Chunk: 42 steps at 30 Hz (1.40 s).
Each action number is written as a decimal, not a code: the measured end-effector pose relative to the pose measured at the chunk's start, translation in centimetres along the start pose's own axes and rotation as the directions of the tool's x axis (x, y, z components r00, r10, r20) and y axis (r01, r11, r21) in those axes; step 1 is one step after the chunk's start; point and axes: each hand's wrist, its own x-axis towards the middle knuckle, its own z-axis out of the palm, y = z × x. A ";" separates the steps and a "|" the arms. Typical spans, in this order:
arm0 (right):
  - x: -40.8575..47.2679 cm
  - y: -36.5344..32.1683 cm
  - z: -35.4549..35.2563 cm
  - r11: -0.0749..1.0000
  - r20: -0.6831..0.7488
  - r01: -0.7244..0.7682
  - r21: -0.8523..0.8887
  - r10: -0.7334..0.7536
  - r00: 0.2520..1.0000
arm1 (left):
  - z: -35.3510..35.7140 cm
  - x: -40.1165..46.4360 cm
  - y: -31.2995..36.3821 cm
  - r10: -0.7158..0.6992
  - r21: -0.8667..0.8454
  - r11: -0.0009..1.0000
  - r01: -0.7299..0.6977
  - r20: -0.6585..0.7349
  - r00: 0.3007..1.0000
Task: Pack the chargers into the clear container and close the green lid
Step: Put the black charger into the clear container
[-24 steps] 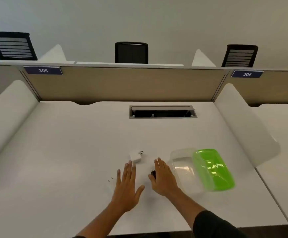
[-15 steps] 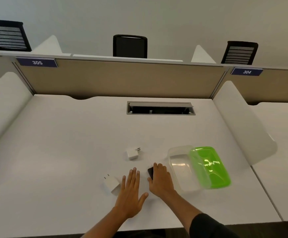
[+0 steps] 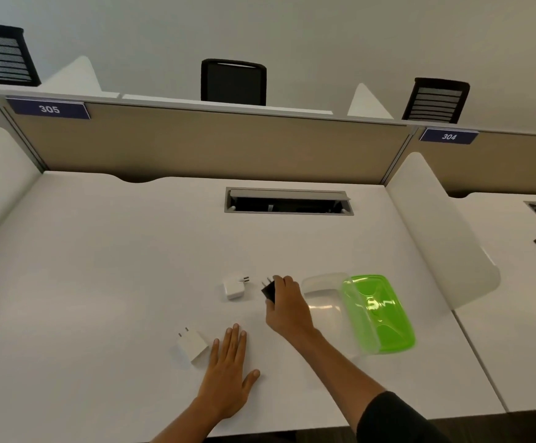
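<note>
The right hand point(image 3: 287, 306) pinches the black charger point(image 3: 269, 290) in its fingertips, just left of the clear container point(image 3: 322, 310), whose open mouth lies immediately right, while the left hand point(image 3: 228, 372) rests flat, fingers loosely together, beside a white charger point(image 3: 193, 346)

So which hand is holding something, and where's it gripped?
The right hand holds the black charger by its body, prongs pointing away. The left hand rests flat, holding nothing.
</note>
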 end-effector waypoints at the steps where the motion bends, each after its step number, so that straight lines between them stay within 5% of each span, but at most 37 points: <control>1: 0.5 0.2 -1.0 1.000 -0.030 -0.013 0.016 0.014 0.999 | 0.0 0.0 0.0 0.005 -0.001 1.000 -0.005 -0.007 1.000; 10: 2.4 7.1 -6.1 0.977 -0.179 -0.208 0.054 0.215 0.960 | 0.1 0.0 -0.1 0.015 -0.008 1.000 -0.015 -0.021 1.000; 17: 0.2 10.9 -4.1 0.921 -0.060 -0.387 0.040 0.389 0.919 | 0.2 0.0 -0.1 0.007 -0.003 1.000 -0.007 -0.025 1.000; 35: 1.5 11.2 0.4 0.933 0.021 -0.359 0.029 0.359 0.933 | 0.6 -0.2 0.3 -0.064 0.045 0.997 0.062 0.041 0.997; 42: 1.8 11.5 0.6 0.896 0.031 -0.402 0.189 0.403 0.915 | 0.9 0.0 0.3 -0.083 0.044 0.996 0.080 0.063 0.995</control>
